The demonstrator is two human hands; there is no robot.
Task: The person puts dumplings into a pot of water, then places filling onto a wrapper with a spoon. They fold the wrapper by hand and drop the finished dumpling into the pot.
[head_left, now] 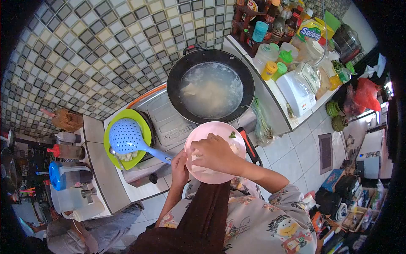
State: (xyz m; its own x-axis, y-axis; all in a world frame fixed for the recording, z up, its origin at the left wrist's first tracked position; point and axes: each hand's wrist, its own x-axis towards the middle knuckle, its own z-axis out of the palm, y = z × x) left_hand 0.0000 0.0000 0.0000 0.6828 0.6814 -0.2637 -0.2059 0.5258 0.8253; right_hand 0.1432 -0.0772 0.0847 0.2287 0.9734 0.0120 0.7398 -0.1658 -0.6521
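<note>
We hold the pink plate [198,133] from below with our left hand [179,168], fingers curled; right hand [215,153] fingers pinch white pieces [234,148] beside the wok [210,86].

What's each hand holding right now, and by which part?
The left hand holds the pink plate by its near left rim. The right hand rests over the white pieces on it; whether it grips one cannot be told.

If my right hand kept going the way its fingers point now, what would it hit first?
Probably the left hand, gripping the pink plate's near edge; the right hand reaches across the plate toward it. Depth is unclear.
</note>
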